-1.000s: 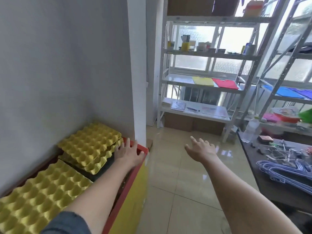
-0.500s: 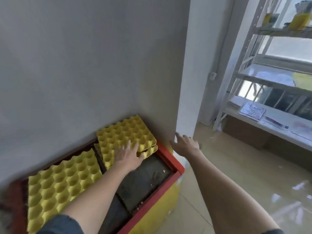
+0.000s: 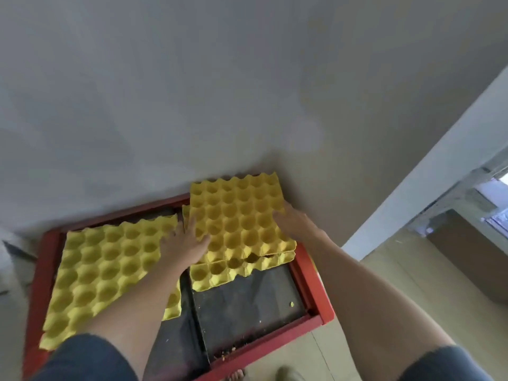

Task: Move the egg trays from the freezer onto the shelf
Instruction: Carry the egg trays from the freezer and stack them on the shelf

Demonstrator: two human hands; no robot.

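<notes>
Hands (image 3: 189, 240) (image 3: 291, 224) clasp top egg tray (image 3: 239, 215) on freezer (image 3: 313, 281)

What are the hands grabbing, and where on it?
The top yellow egg tray, by its two side edges: the left hand on its left edge, the right hand on its right edge.

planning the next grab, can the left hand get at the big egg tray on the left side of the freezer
Probably yes: that left tray lies uncovered on the freezer right beside the left hand, though both hands are now on the top tray.
</notes>
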